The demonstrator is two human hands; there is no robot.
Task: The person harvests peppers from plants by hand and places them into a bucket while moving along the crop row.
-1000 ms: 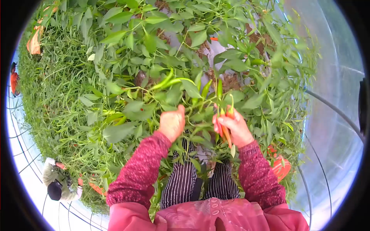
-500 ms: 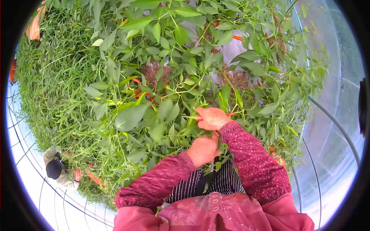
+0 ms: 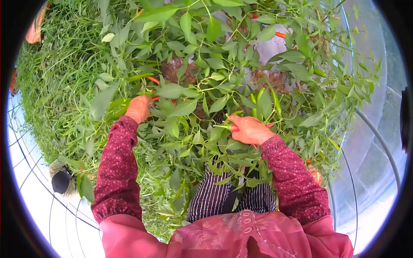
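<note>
My right hand (image 3: 251,130) is closed around red chili peppers (image 3: 235,127); their green stems stick out on the left and a red tip shows past the knuckles. Among the leaves at left is my left hand (image 3: 139,109), its fingers partly hidden and right beside a red chili pepper (image 3: 155,99). Whether they grip it I cannot tell. Just above hangs another red chili pepper (image 3: 153,80) with a green pepper (image 3: 140,77) near it. More green peppers (image 3: 276,103) hang above my right hand.
Dense pepper plants (image 3: 215,64) surround both hands. Clear plastic sheeting (image 3: 370,103) with a curved pipe (image 3: 378,137) runs along the right. At lower left, a person in a dark cap (image 3: 61,180) is partly behind the foliage. An orange-red pepper (image 3: 280,35) hangs farther up.
My left hand has moved away from beside my right hand, up and left into the leaves by the red peppers. The right hand still holds its peppers, slightly farther right.
</note>
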